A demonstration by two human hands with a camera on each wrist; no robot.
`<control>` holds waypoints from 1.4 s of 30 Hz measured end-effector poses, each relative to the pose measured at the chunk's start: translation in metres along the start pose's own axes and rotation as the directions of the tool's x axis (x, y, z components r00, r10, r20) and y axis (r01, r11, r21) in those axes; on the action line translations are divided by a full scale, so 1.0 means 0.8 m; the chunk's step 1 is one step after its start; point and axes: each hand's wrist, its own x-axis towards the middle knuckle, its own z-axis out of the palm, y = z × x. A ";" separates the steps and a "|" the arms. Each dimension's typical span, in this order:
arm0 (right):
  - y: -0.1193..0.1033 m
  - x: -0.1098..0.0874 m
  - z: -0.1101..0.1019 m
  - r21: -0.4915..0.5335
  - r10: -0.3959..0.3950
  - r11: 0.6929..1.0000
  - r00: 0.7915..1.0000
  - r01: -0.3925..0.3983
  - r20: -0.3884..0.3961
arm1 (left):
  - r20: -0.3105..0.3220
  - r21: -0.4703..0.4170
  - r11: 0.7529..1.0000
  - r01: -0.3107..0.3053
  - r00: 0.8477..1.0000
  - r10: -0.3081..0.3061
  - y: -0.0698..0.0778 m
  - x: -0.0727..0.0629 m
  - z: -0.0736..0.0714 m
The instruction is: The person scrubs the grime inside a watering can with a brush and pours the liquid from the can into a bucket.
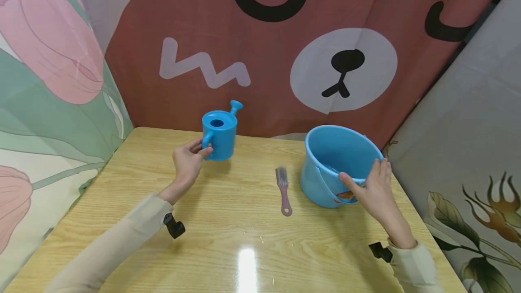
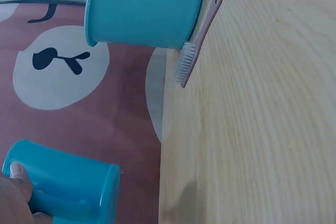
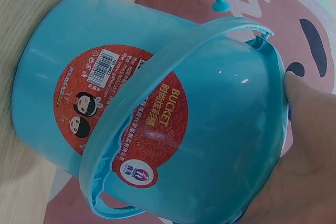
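By its handle, my left hand (image 1: 188, 161) grips a small blue toy watering can (image 1: 223, 141), raised above the table with its spout toward the back. The can (image 2: 68, 182) also shows at the lower left of the left wrist view, apart from the tabletop. My right hand (image 1: 379, 193) holds the rim of a blue bucket (image 1: 325, 189), thumb at the near rim and fingers at the right side. A red round label (image 3: 121, 114) and the bucket's handle (image 3: 157, 72) show in the right wrist view. Between the two lies a purple-handled brush (image 1: 284, 191), bristles upward.
The wooden table (image 1: 228, 234) runs up to a brown curtain (image 1: 268, 89) with a cartoon bear face. Floral cloth (image 1: 44, 103) hangs on the left, and a grey patterned cloth (image 1: 468, 139) on the right. Small light specks dot the tabletop near the front.
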 end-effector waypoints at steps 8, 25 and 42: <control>0.001 -0.001 -0.002 0.007 -0.003 1.000 1.000 0.003 -0.003 | 0.002 0.013 1.000 0.020 1.000 -0.020 -0.004 -0.008 -0.017; 0.000 0.002 -0.003 0.001 0.007 1.000 1.000 -0.007 0.025 | -0.025 0.065 0.988 0.141 0.990 -0.140 -0.021 -0.018 -0.051; 0.010 0.012 -0.007 -0.003 -0.014 1.000 0.999 0.014 0.035 | -0.023 0.084 0.967 0.241 0.970 -0.240 -0.035 -0.029 -0.081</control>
